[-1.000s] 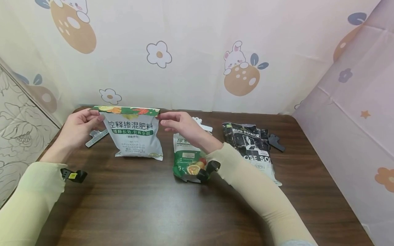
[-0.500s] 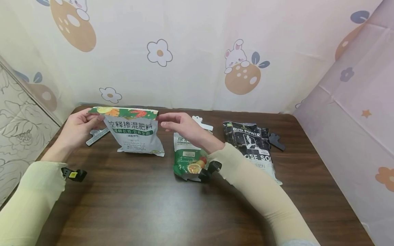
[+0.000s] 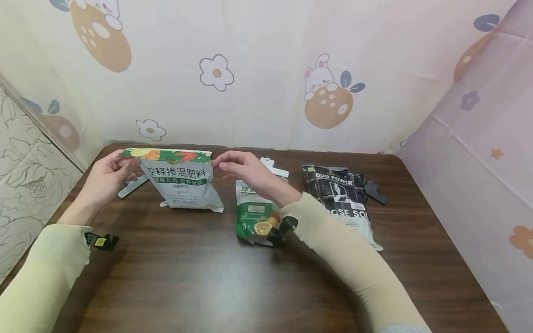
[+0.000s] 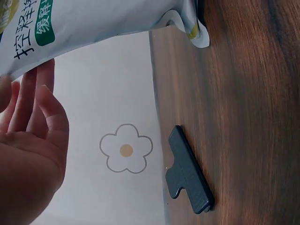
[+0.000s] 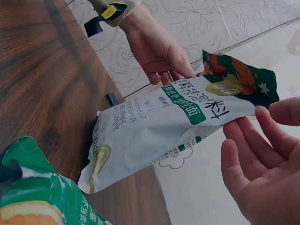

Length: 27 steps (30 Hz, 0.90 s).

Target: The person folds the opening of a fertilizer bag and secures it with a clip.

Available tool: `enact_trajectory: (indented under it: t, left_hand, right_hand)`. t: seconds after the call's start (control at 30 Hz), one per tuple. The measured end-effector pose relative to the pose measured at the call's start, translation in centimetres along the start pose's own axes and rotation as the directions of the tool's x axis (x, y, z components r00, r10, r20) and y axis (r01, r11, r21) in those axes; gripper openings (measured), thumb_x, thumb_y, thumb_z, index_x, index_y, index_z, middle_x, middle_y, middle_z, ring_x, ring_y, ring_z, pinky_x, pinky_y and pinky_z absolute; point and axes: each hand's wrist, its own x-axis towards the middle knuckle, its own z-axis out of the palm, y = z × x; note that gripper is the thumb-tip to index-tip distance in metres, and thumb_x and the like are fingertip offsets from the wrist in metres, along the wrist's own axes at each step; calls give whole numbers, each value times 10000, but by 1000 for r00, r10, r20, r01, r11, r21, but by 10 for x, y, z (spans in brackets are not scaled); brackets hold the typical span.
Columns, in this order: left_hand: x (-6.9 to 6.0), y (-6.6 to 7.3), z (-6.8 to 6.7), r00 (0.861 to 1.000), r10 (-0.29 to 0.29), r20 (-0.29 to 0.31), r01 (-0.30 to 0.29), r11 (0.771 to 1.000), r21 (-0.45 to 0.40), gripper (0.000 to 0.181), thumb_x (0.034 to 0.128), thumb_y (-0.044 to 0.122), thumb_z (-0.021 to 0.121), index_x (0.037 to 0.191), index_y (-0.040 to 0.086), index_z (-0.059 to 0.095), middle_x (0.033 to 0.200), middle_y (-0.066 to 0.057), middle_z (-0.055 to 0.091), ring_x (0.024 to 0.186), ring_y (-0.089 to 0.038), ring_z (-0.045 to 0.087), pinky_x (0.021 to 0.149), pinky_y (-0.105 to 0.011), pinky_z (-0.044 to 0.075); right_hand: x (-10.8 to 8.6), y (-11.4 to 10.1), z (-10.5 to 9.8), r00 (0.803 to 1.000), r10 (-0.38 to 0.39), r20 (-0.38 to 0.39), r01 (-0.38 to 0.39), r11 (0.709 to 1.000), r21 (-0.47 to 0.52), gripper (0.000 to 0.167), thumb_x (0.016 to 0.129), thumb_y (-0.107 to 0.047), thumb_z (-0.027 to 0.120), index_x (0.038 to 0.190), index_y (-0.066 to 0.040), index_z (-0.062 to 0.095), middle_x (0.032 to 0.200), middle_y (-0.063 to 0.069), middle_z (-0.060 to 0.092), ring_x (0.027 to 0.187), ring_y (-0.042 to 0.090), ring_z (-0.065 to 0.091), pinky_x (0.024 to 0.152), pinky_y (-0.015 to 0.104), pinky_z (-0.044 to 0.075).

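Note:
A white fertilizer bag with a green printed top band stands on the table, its top leaning toward me. My left hand pinches the band's left corner between thumb and fingers. At the opposite corner, my right hand pinches the edge, as the right wrist view shows with the thumb and index finger there. Behind the left hand lies a bag clip, dark in the left wrist view. A green and white fertilizer bag lies below my right hand, partly hidden by the wrist.
To the right lies a black fertilizer bag, partly covered by my right sleeve. A black clip is beside it. A white clip lies behind the green and white bag. A printed curtain hangs along the table's back edge.
The white bag's top has tipped toward me and come down a little, showing more of the green band. Both hands keep hold of its corners; the other bags stay put.

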Motion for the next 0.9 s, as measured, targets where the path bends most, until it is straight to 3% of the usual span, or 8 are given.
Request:
enact_trajectory:
  t: [0.07, 0.13, 0.27, 0.47, 0.63, 0.73, 0.77, 0.9]
  left_hand:
    - [0, -1, 1, 1000, 20, -7, -21, 995, -102, 236, 1027, 292, 550, 1217, 153, 566, 1009, 213, 692, 897, -19, 644, 722, -180, 515]
    - [0, -2, 2, 998, 62, -2, -60, 967, -247, 200, 1029, 247, 539, 1207, 167, 581, 1042, 154, 703, 910, -31, 665, 735, -187, 528]
    - [0, -1, 3, 985, 168, 35, -127, 851, -510, 260, 1036, 109, 520, 1289, 97, 576, 1107, 19, 698, 927, -89, 676, 773, -198, 525]
    - [2, 8, 5, 932, 357, 65, -218, 696, -684, 432, 989, -128, 397, 1400, -9, 458, 1246, -122, 641, 1027, -201, 632, 830, -258, 517]
    - [5, 16, 8, 894, 443, 65, -252, 618, -745, 461, 982, -108, 312, 1423, -31, 425, 1303, -169, 607, 1078, -234, 614, 870, -313, 488]
    - [6, 18, 11, 885, 461, 55, -266, 601, -754, 412, 1039, 17, 294, 1425, -39, 428, 1300, -165, 602, 1126, -233, 570, 938, -334, 410]
    - [6, 19, 12, 890, 454, 45, -269, 603, -751, 400, 1056, 62, 296, 1414, -38, 446, 1285, -158, 609, 1129, -228, 562, 948, -336, 391]
    - [7, 21, 15, 934, 358, -2, -255, 661, -706, 325, 1078, 120, 379, 1323, -18, 542, 1173, -104, 651, 1053, -175, 588, 917, -295, 405]
  right_hand:
    - [2, 0, 1, 1000, 1, -1, -1, 1000, 25, 212, 1016, -79, 543, 1195, 17, 604, 1205, 117, 617, 1122, 221, 595, 976, 437, 480]
    - [3, 1, 2, 1000, 5, -3, -5, 1000, 31, 206, 1017, -80, 545, 1205, -6, 587, 1198, 115, 618, 1117, 226, 599, 977, 452, 478]
    - [6, 0, 3, 1000, 19, -4, -18, 999, 50, 250, 1016, -80, 559, 1260, -29, 557, 1210, 123, 641, 1135, 258, 606, 995, 504, 454]
    - [7, -1, 4, 1000, 20, 0, -20, 999, 48, 277, 1010, -76, 564, 1280, -16, 548, 1226, 124, 616, 1187, 352, 562, 1004, 532, 436]
    - [8, -2, 5, 1000, 21, -8, -20, 999, 36, 272, 1009, -89, 563, 1271, -18, 553, 1236, 110, 599, 1196, 356, 551, 998, 515, 445]
    - [8, -2, 5, 1000, 22, -16, -22, 999, 36, 274, 1008, -92, 565, 1273, -27, 547, 1232, 108, 597, 1189, 348, 555, 984, 496, 460]
    - [8, -2, 5, 1000, 24, -18, -23, 999, 36, 273, 1009, -91, 564, 1274, -29, 546, 1229, 107, 596, 1192, 355, 552, 978, 489, 465]
    - [8, -1, 6, 999, 25, -20, -24, 999, 40, 269, 1008, -81, 563, 1269, -18, 549, 1216, 108, 597, 1200, 379, 542, 967, 476, 473]
